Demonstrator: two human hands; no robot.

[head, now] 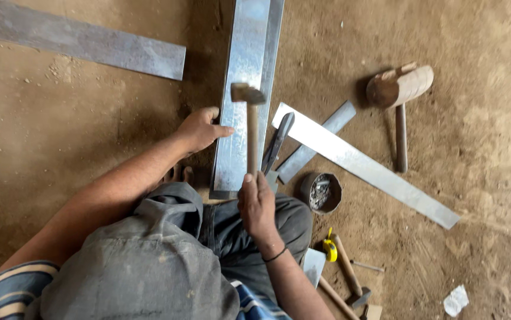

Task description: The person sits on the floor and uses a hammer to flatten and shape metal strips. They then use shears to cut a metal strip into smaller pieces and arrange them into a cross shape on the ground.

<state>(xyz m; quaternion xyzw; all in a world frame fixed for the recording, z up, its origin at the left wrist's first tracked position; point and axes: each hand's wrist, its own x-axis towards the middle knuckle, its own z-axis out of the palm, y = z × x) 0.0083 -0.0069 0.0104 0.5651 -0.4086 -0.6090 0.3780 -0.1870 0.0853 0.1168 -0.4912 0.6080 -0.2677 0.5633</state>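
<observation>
A long galvanized sheet-metal strip (pixel 239 106) lies on the dirt floor (pixel 60 148). The left hand (pixel 199 129) presses flat, open, on its edge; the right hand (pixel 257 203) grips a hammer (pixel 251 118) raised above it. Tin snips (pixel 277 142) lie alongside. The strip's edge appears only partly worked.

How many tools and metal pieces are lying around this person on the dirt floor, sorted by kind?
Hammers: 3 – one in the right hand, head at; a wooden mallet; a small hammer by the knee.
Sheet-metal strips: 4 – under the left hand at; top left; long diagonal; short one.
Snips: 1
Round tin: 1
Yellow tape measure: 1
Total: 10
</observation>
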